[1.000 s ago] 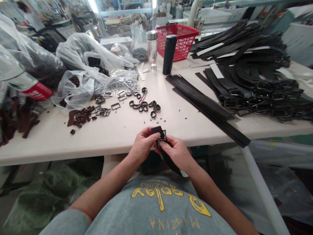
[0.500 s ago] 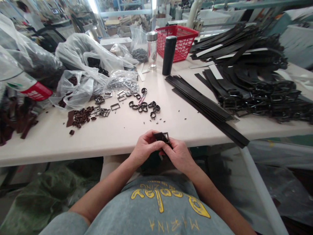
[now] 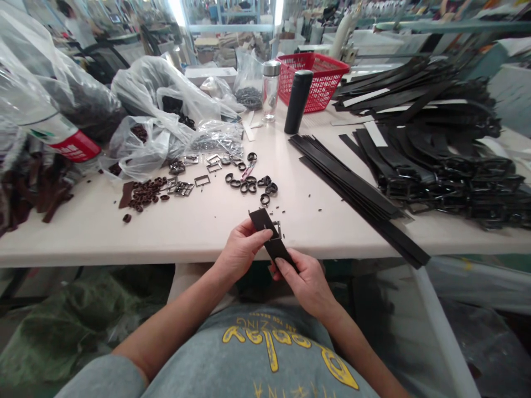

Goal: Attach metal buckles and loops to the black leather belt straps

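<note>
A black belt strap (image 3: 260, 219) lies slantwise between my hands, just over the table's front edge. My left hand (image 3: 243, 246) pinches its upper part, thumb on top beside a metal buckle (image 3: 278, 229) set on the strap. Lower down, my right hand (image 3: 305, 279) grips the same strap, thumb pressed on its face and fingers beneath. The strap's lower end is hidden by my right hand. Beyond my hands several black belt loops (image 3: 249, 187) lie in a loose group, with tiny metal bits (image 3: 284, 211) scattered nearer to me.
Loose buckles (image 3: 202, 180) and brown loops (image 3: 145, 193) lie at the left, before plastic bags (image 3: 157, 91). A black flask (image 3: 298, 102), a glass bottle (image 3: 270, 94) and a red basket (image 3: 327, 83) stand at the back. Black straps (image 3: 348, 188) and a pile of buckled belts (image 3: 431, 149) fill the right.
The strap, bunched between my hands before, is now stretched out with its upper end and buckle showing. My right hand has moved slightly down and away from my left. The view has shifted a little.
</note>
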Demonstrator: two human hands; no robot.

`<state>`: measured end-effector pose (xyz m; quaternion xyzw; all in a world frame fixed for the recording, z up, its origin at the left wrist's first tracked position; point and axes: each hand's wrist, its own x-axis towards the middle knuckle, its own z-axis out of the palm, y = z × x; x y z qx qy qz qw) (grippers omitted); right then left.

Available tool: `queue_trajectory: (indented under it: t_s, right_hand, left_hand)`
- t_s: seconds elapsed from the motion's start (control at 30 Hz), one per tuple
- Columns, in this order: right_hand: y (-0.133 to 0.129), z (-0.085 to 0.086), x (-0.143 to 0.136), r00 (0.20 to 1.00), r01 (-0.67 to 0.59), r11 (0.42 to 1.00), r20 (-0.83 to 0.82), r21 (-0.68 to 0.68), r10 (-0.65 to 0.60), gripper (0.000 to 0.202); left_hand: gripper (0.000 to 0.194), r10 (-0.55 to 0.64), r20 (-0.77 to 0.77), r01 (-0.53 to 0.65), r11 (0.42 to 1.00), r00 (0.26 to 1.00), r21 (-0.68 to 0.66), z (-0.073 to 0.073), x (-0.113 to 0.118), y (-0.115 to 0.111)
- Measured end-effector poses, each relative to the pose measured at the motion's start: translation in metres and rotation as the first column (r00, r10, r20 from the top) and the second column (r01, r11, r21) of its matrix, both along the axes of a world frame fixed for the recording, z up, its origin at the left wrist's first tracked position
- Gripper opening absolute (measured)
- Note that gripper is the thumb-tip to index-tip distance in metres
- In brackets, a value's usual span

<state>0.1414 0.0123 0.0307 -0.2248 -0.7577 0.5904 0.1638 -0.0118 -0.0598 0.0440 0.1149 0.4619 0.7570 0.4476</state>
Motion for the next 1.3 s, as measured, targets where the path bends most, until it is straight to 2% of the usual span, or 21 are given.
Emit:
queue_trajectory:
  t_s: [0.27,0.5,0.67,0.83,0.97,1.13,1.23,1.3]
  right_hand:
    - [-0.003,0.001,-0.002,0.998,0.058,0.998,-0.032,-0.029,-0.059,0.023]
    - [-0.003,-0.007,-0.001,0.998,0.060,0.997,-0.032,-0.049,-0.062,0.025]
    - [-0.003,-0.007,0.001,0.999,0.028,1.000,-0.019,-0.009,-0.028,0.026]
    - [-0.003,-0.002,-0.002,0.996,0.081,0.985,-0.038,0.152,-0.076,0.024]
    - [-0.005,-0.002,-0.006,0.988,0.152,0.971,-0.051,0.182,-0.145,0.026]
    - [-0.008,-0.010,-0.006,0.976,0.217,0.974,-0.050,0.064,-0.214,0.031]
    - [-0.006,-0.015,-0.003,0.967,0.249,0.968,-0.063,0.033,-0.247,0.032]
    - [-0.003,-0.018,-0.001,0.963,0.262,0.965,-0.070,0.025,-0.260,0.032]
  left_hand:
    - [0.026,-0.112,0.016,0.112,0.994,0.994,-0.003,-0.004,0.012,-0.002]
    - [0.026,-0.168,0.061,0.167,0.986,0.984,0.023,-0.005,0.017,0.000]
    - [0.031,-0.096,0.070,0.094,0.995,0.993,0.024,-0.009,0.019,0.001]
    - [0.031,-0.009,0.046,0.009,1.000,0.999,0.000,-0.014,0.022,-0.002]
    - [0.022,-0.049,-0.054,0.049,0.999,0.997,0.005,-0.012,0.023,-0.004]
    - [0.022,-0.077,-0.285,0.087,0.996,0.955,0.025,-0.007,0.022,-0.004]
    - [0.029,-0.137,-0.404,0.163,0.986,0.904,0.029,-0.005,0.021,-0.008]
    - [0.040,-0.197,-0.451,0.241,0.970,0.870,0.041,-0.003,0.020,-0.012]
